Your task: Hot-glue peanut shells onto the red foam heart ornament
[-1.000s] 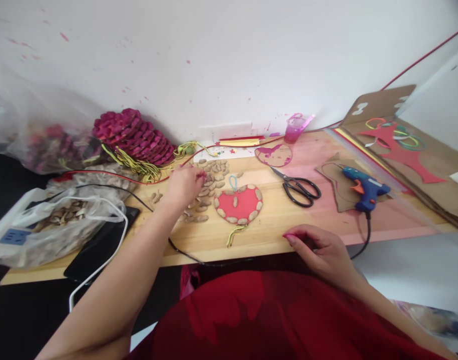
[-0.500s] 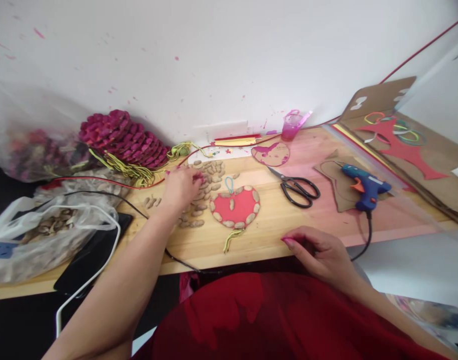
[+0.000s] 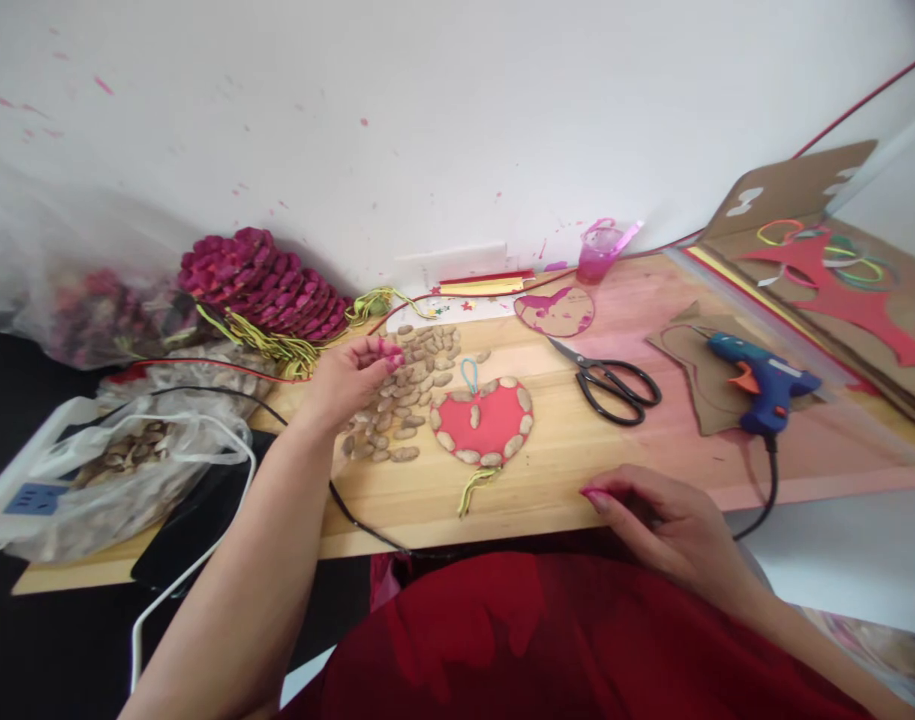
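Observation:
My left hand [image 3: 352, 378] hovers over the left side of a pile of loose peanuts [image 3: 404, 395]. Its thumb and fingertips are pinched together; whether a peanut is between them I cannot make out. Right of the pile lies a red heart-shaped piece [image 3: 485, 425] edged with peanuts, a single peanut [image 3: 475, 415] lying on its red middle. A blue loop [image 3: 469, 375] rises from its top and a yellow-green tassel [image 3: 472, 490] hangs below. My right hand [image 3: 667, 530] rests at the table's front edge, fingers curled, thumb against the index finger, with nothing visible in it.
Black-handled scissors [image 3: 614, 390] and a blue glue gun [image 3: 772, 385] on cardboard lie to the right. A cup of pink liquid [image 3: 601, 255] stands behind. At left are stacked magenta pieces [image 3: 266, 285], a plastic bag [image 3: 119, 500], a power strip [image 3: 33, 500] and cables.
My left hand has lifted and drawn back slightly from the pile, fingertips now pinched. The right hand stays at the table edge. The whole view has shifted a little.

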`<state>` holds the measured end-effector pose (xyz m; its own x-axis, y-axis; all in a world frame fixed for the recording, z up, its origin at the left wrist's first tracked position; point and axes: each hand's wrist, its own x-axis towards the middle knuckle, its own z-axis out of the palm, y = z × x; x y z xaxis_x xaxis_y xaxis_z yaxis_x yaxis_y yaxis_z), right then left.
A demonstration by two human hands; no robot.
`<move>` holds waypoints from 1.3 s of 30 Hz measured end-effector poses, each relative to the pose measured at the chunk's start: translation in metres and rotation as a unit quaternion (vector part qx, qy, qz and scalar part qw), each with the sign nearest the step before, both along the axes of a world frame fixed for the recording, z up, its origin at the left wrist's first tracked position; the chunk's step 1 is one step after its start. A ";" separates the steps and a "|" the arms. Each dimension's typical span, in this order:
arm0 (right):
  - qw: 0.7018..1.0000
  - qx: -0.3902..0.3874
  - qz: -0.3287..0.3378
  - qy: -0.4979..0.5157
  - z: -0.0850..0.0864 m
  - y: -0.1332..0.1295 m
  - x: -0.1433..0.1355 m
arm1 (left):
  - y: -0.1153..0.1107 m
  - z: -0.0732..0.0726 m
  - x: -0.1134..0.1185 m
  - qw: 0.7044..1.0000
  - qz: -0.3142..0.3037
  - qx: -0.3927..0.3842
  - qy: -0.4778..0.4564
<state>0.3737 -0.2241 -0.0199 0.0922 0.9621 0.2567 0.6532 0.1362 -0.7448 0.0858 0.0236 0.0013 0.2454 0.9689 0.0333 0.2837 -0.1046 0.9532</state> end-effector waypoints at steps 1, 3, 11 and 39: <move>1.000 -0.004 -0.002 0.002 0.000 0.000 0.000 | -0.002 0.000 0.000 0.999 -0.005 -0.015 -0.041; 1.000 -0.010 -0.006 0.003 0.001 0.000 -0.001 | -0.006 0.000 0.000 0.993 -0.014 -0.046 -0.107; 1.000 0.009 -0.002 -0.006 -0.001 0.001 0.001 | -0.019 0.009 -0.004 0.960 -0.037 -0.103 -0.259; 0.962 -0.118 0.091 0.227 0.050 0.053 -0.052 | -0.086 0.020 0.005 0.956 -0.182 -0.036 -0.229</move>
<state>0.3219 -0.1707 0.0303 -0.0319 0.9995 0.0011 0.2345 0.0086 -0.9721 0.0908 -0.0629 0.0210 0.5417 0.8265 0.1533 -0.2070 -0.0456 0.9773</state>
